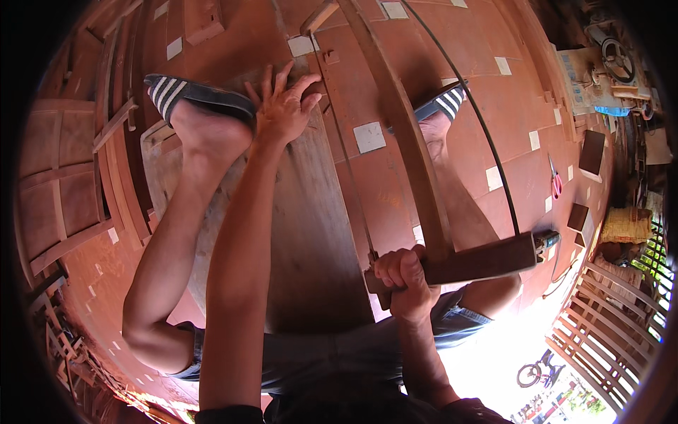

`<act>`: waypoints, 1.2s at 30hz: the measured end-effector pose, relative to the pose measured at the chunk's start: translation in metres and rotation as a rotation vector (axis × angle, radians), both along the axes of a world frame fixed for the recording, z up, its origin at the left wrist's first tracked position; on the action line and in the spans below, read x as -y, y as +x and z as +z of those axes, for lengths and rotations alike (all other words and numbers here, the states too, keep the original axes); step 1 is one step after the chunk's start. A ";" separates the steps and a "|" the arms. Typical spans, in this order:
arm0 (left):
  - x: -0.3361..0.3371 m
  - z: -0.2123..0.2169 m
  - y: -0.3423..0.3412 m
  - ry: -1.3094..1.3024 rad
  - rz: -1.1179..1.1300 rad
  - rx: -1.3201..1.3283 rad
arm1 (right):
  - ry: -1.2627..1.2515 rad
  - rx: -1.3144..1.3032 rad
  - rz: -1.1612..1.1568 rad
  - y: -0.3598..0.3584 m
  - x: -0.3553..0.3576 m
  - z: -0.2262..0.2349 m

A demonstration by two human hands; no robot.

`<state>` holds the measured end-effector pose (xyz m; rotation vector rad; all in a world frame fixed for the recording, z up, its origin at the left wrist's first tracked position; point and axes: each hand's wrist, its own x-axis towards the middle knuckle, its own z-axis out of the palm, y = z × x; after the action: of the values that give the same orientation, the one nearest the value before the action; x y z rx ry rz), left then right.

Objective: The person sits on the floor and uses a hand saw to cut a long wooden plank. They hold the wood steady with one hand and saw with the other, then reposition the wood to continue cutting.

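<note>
Frame saw (424,177) angled across wooden board (311,233), blade along board's right edge. Right hand (401,274) fisted around saw's near-end handle. Left hand (282,106) flat, fingers spread, pressing board's far end beside left foot in striped sandal (194,95). Red scissors (556,180) on floor, well apart right.

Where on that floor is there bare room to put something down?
Bare floor lies beyond the bow saw, left of the scissors. It is crowded where the left hand presses the plank, and where the right hand grips the saw.
</note>
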<state>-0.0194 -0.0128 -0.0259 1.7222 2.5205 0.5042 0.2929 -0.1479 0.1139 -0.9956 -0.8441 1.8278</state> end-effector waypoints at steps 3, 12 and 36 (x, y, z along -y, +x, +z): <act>0.000 0.003 0.002 -0.021 0.012 0.008 | 0.070 0.026 0.013 0.006 0.008 0.009; -0.002 0.004 0.004 -0.041 0.013 0.045 | 0.062 -0.017 -0.046 -0.050 -0.055 -0.024; 0.008 0.010 0.012 -0.044 0.014 0.090 | 0.031 -0.073 -0.038 0.027 0.037 0.025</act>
<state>-0.0078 -0.0211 -0.0161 1.6296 2.4645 0.5114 0.3200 -0.1853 0.1389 -0.9144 -0.8017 1.8023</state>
